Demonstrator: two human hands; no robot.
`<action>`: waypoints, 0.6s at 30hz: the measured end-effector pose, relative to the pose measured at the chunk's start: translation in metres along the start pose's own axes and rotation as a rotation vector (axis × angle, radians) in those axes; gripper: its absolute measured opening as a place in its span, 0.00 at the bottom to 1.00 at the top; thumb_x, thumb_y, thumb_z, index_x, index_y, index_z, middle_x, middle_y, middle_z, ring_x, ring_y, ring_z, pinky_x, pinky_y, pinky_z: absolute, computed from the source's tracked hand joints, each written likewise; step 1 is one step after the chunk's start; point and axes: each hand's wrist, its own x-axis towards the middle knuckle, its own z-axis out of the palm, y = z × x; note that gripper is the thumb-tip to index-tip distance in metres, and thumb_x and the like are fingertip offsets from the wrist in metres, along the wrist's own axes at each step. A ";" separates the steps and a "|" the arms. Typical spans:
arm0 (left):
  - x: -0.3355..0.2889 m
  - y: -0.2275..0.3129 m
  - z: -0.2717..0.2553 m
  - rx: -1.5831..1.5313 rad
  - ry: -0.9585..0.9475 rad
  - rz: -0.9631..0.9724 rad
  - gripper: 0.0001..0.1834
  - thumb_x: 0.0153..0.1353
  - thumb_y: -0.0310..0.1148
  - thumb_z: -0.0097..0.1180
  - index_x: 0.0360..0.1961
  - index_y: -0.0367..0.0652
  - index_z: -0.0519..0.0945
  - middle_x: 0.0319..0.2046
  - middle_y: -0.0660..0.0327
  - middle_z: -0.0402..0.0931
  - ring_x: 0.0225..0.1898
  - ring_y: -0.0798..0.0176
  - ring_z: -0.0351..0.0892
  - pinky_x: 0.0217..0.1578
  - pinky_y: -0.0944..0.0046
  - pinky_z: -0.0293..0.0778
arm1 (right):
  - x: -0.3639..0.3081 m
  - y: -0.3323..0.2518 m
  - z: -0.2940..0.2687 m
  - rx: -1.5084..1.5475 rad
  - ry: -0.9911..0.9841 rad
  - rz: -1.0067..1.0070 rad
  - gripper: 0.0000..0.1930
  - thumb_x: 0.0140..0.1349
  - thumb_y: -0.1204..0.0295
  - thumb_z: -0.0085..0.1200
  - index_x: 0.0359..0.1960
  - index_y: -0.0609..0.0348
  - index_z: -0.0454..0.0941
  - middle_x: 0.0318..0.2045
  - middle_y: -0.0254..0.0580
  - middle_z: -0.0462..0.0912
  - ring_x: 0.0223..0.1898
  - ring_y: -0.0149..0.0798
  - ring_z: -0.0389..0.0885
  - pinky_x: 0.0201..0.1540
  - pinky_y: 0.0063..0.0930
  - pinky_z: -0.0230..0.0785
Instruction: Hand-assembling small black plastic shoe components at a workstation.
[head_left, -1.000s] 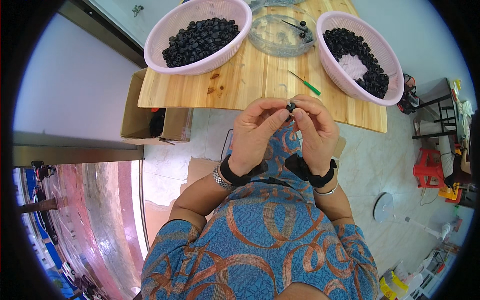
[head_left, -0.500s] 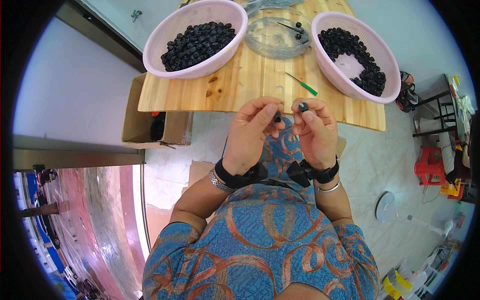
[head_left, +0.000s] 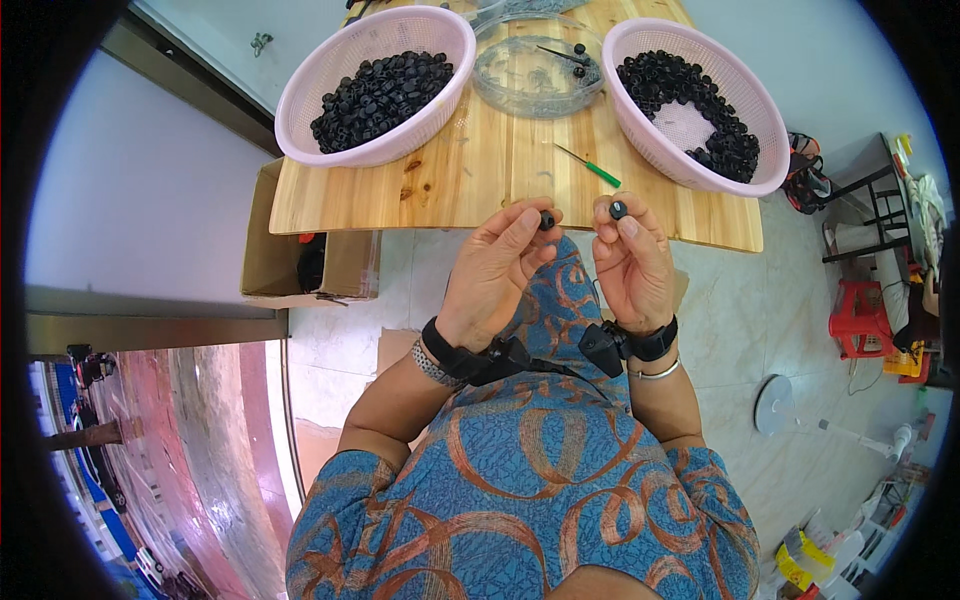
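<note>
Just past the table's near edge, my left hand (head_left: 497, 262) pinches a small black round cap (head_left: 546, 220) between thumb and fingertips. A second black cap (head_left: 618, 210), with a pale mark on its face, is held in the fingertips of my right hand (head_left: 637, 258). The two caps are apart. On the wooden table (head_left: 500, 170) beyond lies a screwdriver (head_left: 590, 166) with a green handle and thin metal shaft. A pink basket (head_left: 300, 110) heaped with black caps stands at the left. Another pink basket (head_left: 765, 110), at the right, holds black pieces around a bare patch.
Between the baskets sits a clear round tray (head_left: 500, 95) with a dark thin tool and a few black pieces. Under the table's left side stands a cardboard box (head_left: 263, 235). A red stool (head_left: 860, 315) and a white fan (head_left: 772, 403) are on the floor to the right.
My hands have drawn a little apart, each still holding its cap. The cap in my right hand has turned, showing its pale mark differently. The whole view has shifted slightly.
</note>
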 end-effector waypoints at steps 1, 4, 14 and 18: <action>0.000 0.000 0.001 0.006 0.003 0.016 0.14 0.64 0.31 0.47 0.48 0.36 0.72 0.41 0.59 0.75 0.39 0.68 0.76 0.40 0.73 0.74 | 0.000 0.000 0.000 0.000 -0.001 -0.002 0.11 0.59 0.79 0.48 0.45 0.64 0.72 0.38 0.46 0.76 0.32 0.28 0.74 0.33 0.19 0.72; 0.000 0.000 0.000 0.019 0.021 0.036 0.14 0.63 0.27 0.47 0.49 0.34 0.71 0.43 0.57 0.75 0.42 0.66 0.76 0.43 0.72 0.74 | 0.001 -0.002 0.000 0.013 -0.027 -0.021 0.11 0.59 0.80 0.48 0.45 0.65 0.72 0.38 0.46 0.76 0.33 0.28 0.75 0.34 0.18 0.73; -0.002 -0.004 -0.002 0.045 0.005 0.072 0.13 0.62 0.24 0.47 0.48 0.33 0.72 0.43 0.55 0.75 0.44 0.63 0.76 0.44 0.70 0.74 | -0.003 -0.007 0.005 -0.008 -0.058 -0.047 0.11 0.57 0.81 0.49 0.42 0.64 0.73 0.40 0.47 0.75 0.34 0.29 0.75 0.35 0.20 0.75; -0.002 -0.006 -0.007 0.033 -0.023 0.075 0.13 0.62 0.24 0.47 0.48 0.34 0.72 0.43 0.55 0.75 0.44 0.63 0.77 0.43 0.71 0.75 | -0.003 -0.006 0.004 -0.046 -0.028 -0.035 0.11 0.56 0.82 0.49 0.42 0.64 0.72 0.40 0.47 0.74 0.34 0.30 0.76 0.36 0.21 0.74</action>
